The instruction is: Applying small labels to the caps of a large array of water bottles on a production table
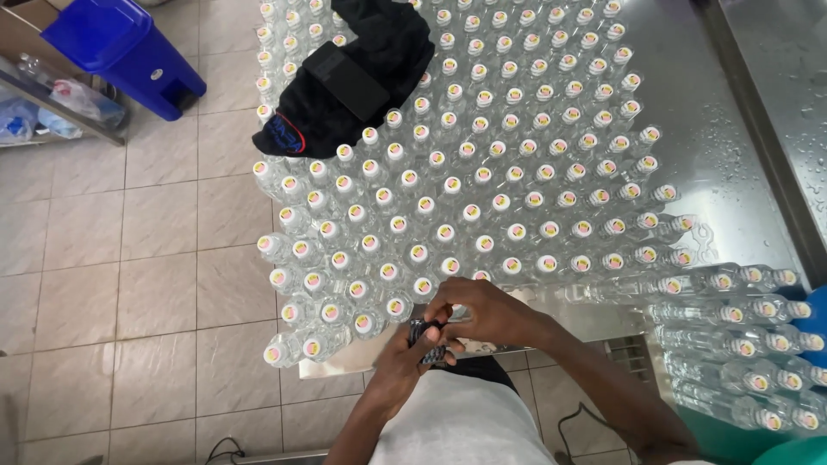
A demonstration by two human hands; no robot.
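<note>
While both hands met at the near edge of the table (pixel 741 129), the fingers (pixel 441 312) of the right hand (pixel 482 314) were pinched narrow over the top of a small dark patterned object (pixel 428 337), and the left hand (pixel 405 362) was curled around that object from below, so that it sat gripped between the two. It lay right at the fingertips, nothing apart from them, and its long axis seemed to run slantwise from the left palm up toward the right thumb, though most of it was covered and what kind of thing it was could not be told. The left hand carried it; the right hand only touched its upper end. Just beyond the knuckles stood the nearest capped clear bottles (pixel 396 306), upright and packed cap to cap, the front row almost touching the right hand. Farther out the same bottles (pixel 517 155) filled the wet steel table, with a black garment (pixel 345 86) lying across the far rows. At the right, more bottles lay on their sides (pixel 749 344). On the tiled floor (pixel 129 258) to the left stood a blue bin (pixel 121 47).
</note>
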